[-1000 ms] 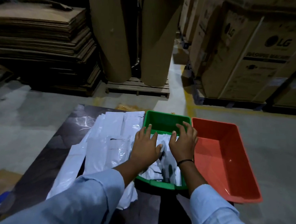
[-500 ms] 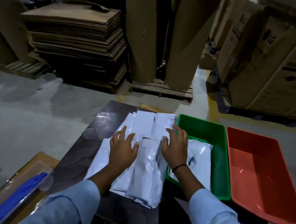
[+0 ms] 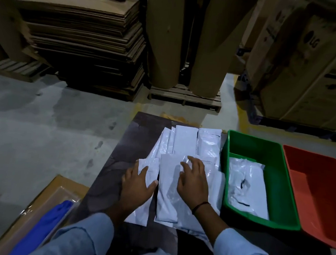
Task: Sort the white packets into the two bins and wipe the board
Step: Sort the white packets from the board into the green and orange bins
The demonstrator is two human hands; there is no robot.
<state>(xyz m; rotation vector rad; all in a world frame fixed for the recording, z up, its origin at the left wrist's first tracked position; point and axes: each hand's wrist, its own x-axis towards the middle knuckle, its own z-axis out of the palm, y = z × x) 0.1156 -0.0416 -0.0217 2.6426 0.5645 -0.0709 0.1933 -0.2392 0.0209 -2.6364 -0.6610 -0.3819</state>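
Warehouse concrete is seen around a dark board (image 3: 119,150), with stacked cardboard sheets (image 3: 85,42), two tall brown rolls (image 3: 163,37) on a pallet and large cartons (image 3: 306,67) behind.

Sorting is judged to be the step in hand, and early on. Most white packets (image 3: 184,144) lie overlapped on the board, a few lie in the green bin (image 3: 261,145), and none is seen in the red bin (image 3: 319,164) beside it.

The left hand (image 3: 137,185) is laid flat on the leftmost packet, its fingers (image 3: 140,168) apart. The right hand (image 3: 194,181) is rested on the top of the pile, fingers (image 3: 190,161) spread and slightly bent. Nothing is clamped.

A single packet would next have to be parted from the slippery stack and carried right. Wiping is blocked while packets cover the board. A blue item (image 3: 43,224) lies on flat cardboard at the left; whether it is a cloth cannot be told.
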